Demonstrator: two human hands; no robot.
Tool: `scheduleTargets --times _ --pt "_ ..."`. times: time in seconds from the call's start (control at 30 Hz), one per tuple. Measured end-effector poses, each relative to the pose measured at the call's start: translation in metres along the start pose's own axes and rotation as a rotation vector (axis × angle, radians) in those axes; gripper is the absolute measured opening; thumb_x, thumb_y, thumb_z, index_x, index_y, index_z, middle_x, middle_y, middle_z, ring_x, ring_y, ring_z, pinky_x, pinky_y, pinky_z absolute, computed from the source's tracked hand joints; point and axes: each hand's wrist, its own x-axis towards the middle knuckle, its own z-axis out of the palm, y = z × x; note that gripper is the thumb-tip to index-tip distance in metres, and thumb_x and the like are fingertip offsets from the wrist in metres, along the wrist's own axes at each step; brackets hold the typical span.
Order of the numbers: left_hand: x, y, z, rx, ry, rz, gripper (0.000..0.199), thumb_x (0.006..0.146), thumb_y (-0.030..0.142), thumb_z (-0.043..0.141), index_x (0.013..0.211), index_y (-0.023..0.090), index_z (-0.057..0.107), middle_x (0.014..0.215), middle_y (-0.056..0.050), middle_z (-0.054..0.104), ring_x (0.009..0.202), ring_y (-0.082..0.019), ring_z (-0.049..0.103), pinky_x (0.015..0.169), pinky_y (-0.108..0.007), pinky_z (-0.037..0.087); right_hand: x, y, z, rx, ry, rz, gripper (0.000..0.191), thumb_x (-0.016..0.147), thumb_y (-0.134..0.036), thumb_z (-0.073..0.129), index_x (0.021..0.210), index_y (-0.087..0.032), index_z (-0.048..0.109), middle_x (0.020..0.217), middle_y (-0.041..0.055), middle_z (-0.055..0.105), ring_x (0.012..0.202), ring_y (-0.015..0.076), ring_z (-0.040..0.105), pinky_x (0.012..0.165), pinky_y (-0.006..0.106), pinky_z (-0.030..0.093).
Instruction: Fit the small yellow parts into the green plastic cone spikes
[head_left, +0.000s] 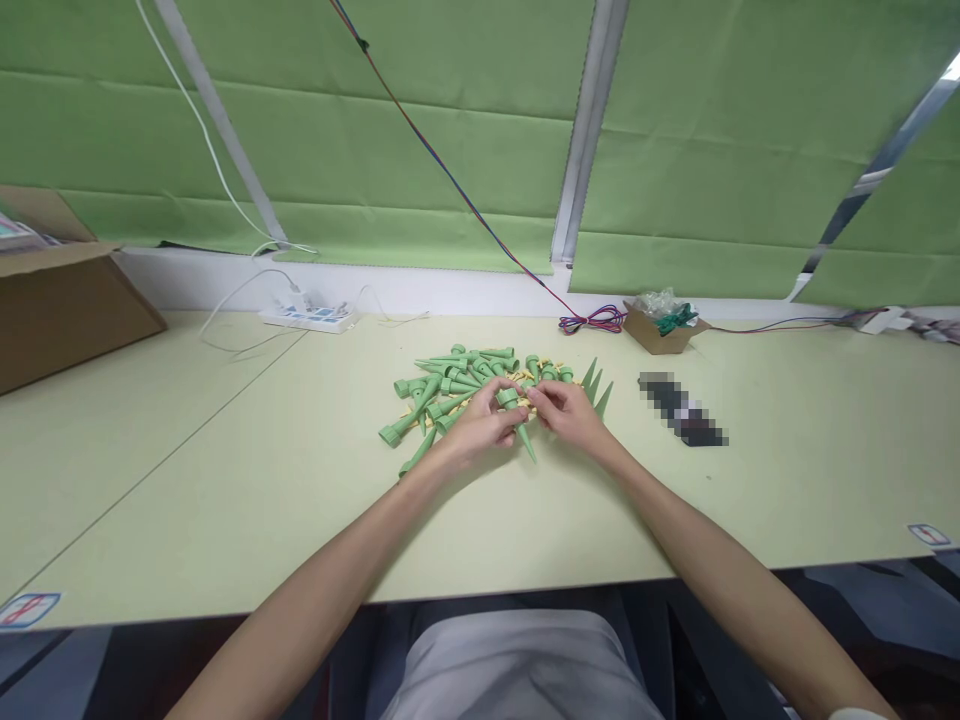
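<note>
My left hand (480,425) is closed around a green plant watering spike (526,443), its capped end up and its tip angled down toward me. Close beside it, my right hand (571,413) has thumb and fingers pinched together near the spike's capped end. What sits in that pinch is too small to make out. Behind and left of my hands lies a loose pile of similar green spikes (411,420), with small yellow pieces among them. Several pointed green spikes (602,400) stick out just past my right hand.
A blurred dark object (682,410) lies to the right on the pale table (480,550). Toward the wall are a small cardboard box (656,335), coiled red-blue wire (600,320) and a white power strip (311,317). A large cardboard box (67,310) stands far left.
</note>
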Motion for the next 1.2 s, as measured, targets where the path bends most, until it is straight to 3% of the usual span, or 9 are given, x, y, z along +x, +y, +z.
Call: scheduleTargets --times 0.13,0.57,0.67,0.77,0.9,1.07,1.2 --pt "0.0005 -0.0018 -0.0008 0.025 -0.036 0.005 0.046 0.069 0.036 0.086 0.098 0.023 0.053 0.064 0.007 0.055 0.044 -0.003 0.032 0.045 -0.020 0.024 -0.0006 -0.0008 0.0005 -0.082 -0.007 0.007 0.060 0.097 -0.066 0.045 0.056 -0.021 0.042 0.050 -0.0022 0.041 0.051 0.0123 0.038 0.054 0.030 0.031" --pt "0.0003 -0.0025 0.0023 0.008 -0.056 -0.006 0.042 0.070 0.036 0.086 0.095 0.022 0.055 0.060 0.007 0.050 0.043 -0.003 0.030 0.046 -0.021 0.024 -0.0007 0.0031 0.0038 -0.102 0.023 0.073 0.072 0.095 -0.076 0.039 0.049 -0.021 0.042 0.046 -0.0007 0.040 0.047 0.0127 0.037 0.052 0.031 0.031" --pt "0.0004 -0.0016 0.0023 0.011 -0.014 0.008 0.041 0.069 0.035 0.086 0.094 0.022 0.055 0.060 0.007 0.049 0.042 -0.003 0.029 0.045 -0.020 0.024 -0.0009 0.0038 0.0034 -0.096 0.086 0.050 0.066 0.097 -0.071 0.042 0.055 -0.021 0.048 0.051 0.0005 0.049 0.050 0.0138 0.043 0.053 0.031 0.034" --pt "0.0012 -0.0014 0.0012 0.003 0.056 0.031 0.040 0.069 0.032 0.085 0.094 0.023 0.056 0.056 0.009 0.043 0.042 -0.003 0.028 0.045 -0.020 0.024 -0.0005 0.0047 0.0027 -0.009 0.147 0.001 0.046 0.096 -0.061 0.054 0.076 -0.020 0.061 0.068 0.0034 0.063 0.061 0.0166 0.055 0.059 0.030 0.042" --pt "0.0027 -0.0026 -0.0008 -0.032 0.083 0.034 0.040 0.070 0.033 0.085 0.096 0.024 0.056 0.056 0.010 0.040 0.043 -0.004 0.027 0.044 -0.020 0.023 0.0006 0.0059 0.0028 0.083 0.104 -0.030 0.031 0.091 -0.050 0.065 0.097 -0.019 0.067 0.094 0.0091 0.071 0.082 0.0213 0.066 0.066 0.031 0.050" --pt "0.0031 -0.0045 -0.0020 -0.023 0.078 0.013 0.041 0.069 0.033 0.086 0.098 0.025 0.057 0.055 0.010 0.039 0.044 -0.004 0.027 0.045 -0.019 0.024 0.0016 0.0064 0.0032 0.114 0.044 -0.027 0.030 0.088 -0.049 0.067 0.092 -0.019 0.066 0.088 0.0070 0.069 0.080 0.0202 0.065 0.069 0.032 0.052" --pt "0.0016 -0.0033 -0.0015 -0.010 0.073 -0.007 0.039 0.068 0.031 0.086 0.095 0.024 0.058 0.055 0.010 0.038 0.043 -0.004 0.026 0.045 -0.019 0.025 0.0013 0.0047 0.0024 0.094 0.014 -0.011 0.035 0.089 -0.055 0.065 0.084 -0.020 0.062 0.075 0.0035 0.064 0.069 0.0180 0.059 0.061 0.030 0.048"
